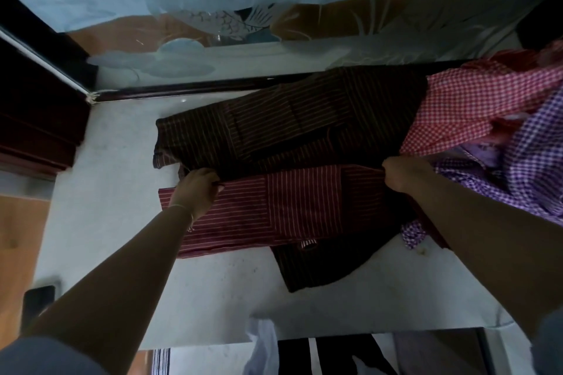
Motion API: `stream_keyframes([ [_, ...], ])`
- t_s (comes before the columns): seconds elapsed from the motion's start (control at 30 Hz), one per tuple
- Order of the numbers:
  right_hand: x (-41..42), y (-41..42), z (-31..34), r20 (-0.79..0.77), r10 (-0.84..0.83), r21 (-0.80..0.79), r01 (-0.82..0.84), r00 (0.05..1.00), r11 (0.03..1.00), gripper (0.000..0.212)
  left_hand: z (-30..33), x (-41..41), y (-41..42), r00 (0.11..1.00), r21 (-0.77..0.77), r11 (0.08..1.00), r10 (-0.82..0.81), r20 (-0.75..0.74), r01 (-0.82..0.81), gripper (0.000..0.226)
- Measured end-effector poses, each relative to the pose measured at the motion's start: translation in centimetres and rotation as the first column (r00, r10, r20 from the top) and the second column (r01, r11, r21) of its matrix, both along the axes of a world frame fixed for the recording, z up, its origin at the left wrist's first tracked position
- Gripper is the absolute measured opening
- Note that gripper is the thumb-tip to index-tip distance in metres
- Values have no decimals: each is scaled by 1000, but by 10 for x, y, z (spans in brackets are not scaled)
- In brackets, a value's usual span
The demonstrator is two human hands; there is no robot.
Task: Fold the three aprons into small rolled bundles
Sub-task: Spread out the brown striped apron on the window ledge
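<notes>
A dark red apron with thin white stripes (292, 137) lies spread across the pale table (100, 192), its near edge folded over toward the middle. My left hand (198, 187) grips the folded edge at its left end. My right hand (402, 173) pinches the same edge at its right end. A red-and-white checked apron (475, 106) lies crumpled at the right, overlapping the striped one. A purple-and-white checked apron (530, 161) is heaped beside and partly under it, beyond my right forearm.
A glass panel with an etched fish (219, 24) stands along the table's far edge behind a dark rail. Dark wooden furniture (33, 119) stands at the left. A dark phone-like object (39, 298) lies at the table's near left corner.
</notes>
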State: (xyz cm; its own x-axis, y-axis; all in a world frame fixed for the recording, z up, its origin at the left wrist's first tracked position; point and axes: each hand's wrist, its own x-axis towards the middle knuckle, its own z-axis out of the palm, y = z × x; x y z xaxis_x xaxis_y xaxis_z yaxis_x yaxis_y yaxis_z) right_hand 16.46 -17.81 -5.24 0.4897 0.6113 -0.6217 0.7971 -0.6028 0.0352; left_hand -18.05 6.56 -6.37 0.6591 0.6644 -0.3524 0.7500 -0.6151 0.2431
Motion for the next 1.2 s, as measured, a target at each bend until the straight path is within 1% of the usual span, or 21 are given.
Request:
stream_keyframes([
  [0.07, 0, 6, 4, 42, 7, -63, -4, 999, 998, 32, -1, 5, 2, 1000, -26, 1000, 9, -12, -9, 21],
  [0.13, -2, 11, 8, 115, 30, -138, -14, 993, 990, 19, -3, 9, 4, 1000, -28, 999, 14, -28, -15, 23],
  [0.2, -8, 17, 11, 196, 39, -165, -7, 980, 986, 20, -4, 11, 7, 998, -37, 999, 23, -50, -25, 25],
  [0.27, -15, 23, 9, 291, 47, -106, -17, 956, 994, 29, -7, 12, 9, 997, -60, 996, 58, -51, -61, 23],
  [0.33, -23, 31, 5, 347, 70, 27, -84, 935, 996, 35, -6, 12, 9, 992, -76, 991, 105, -63, -110, 21],
  [0.37, -27, 35, 1, 321, 99, 129, -147, 942, 981, 32, -7, 12, 8, 990, -83, 989, 115, -81, -122, 24],
  [0.4, -32, 40, -3, 253, 151, 253, -216, 956, 943, 28, -8, 11, 8, 989, -86, 989, 109, -102, -118, 28],
  [0.47, -48, 47, -9, 46, 306, 469, -291, 951, 834, 27, -8, 12, 9, 986, -72, 995, 59, -158, -71, 32],
  [0.5, -58, 51, -11, -71, 360, 504, -278, 930, 818, 31, -8, 13, 10, 981, -61, 998, 21, -193, -34, 31],
  [0.53, -67, 54, -12, -170, 379, 474, -262, 910, 841, 38, -8, 14, 10, 974, -57, 998, -17, -224, 5, 30],
  [0.6, -82, 58, -15, -277, 353, 312, -263, 894, 913, 58, -7, 15, 11, 959, -94, 995, -58, -277, 33, 32],
  [0.63, -86, 59, -17, -294, 329, 232, -266, 898, 935, 66, -5, 15, 11, 955, -138, 990, -44, -294, 3, 32],
  [0.7, -88, 61, -16, -264, 314, 127, -290, 912, 949, 78, -4, 11, 13, 949, -239, 965, 25, -313, -104, 39],
  [0.8, -85, 68, -14, -145, 368, 61, -363, 918, 930, 86, 2, 4, 13, 943, -372, 912, 42, -331, -171, 64],
  [0.87, -82, 69, -13, -118, 400, 45, -397, 909, 917, 86, 8, 1, 13, 949, -444, 884, -1, -315, -146, 61],
  [0.93, -80, 66, -9, -124, 434, 34, -434, 892, 900, 79, 17, 1, 13, 950, -496, 863, -73, -305, -93, 48],
  [1.0, -78, 62, -8, -140, 456, 42, -455, 879, 890, 66, 27, 5, 13, 941, -517, 855, -153, -303, -28, 41],
  [1.07, -78, 57, -7, -176, 455, 110, -442, 873, 890, 54, 38, 11, 13, 930, -518, 855, -225, -292, 44, 37],
  [1.13, -77, 54, -2, -210, 431, 208, -390, 878, 897, 40, 47, 17, 15, 918, -473, 875, -266, -293, 102, 32],
  [1.17, -76, 50, 2, -203, 436, 237, -389, 877, 891, 37, 52, 19, 15, 907, -428, 895, -280, -314, 128, 30],
  [1.2, -74, 48, 7, -188, 450, 236, -405, 873, 883, 41, 56, 20, 15, 892, -376, 914, -289, -347, 149, 30],
])
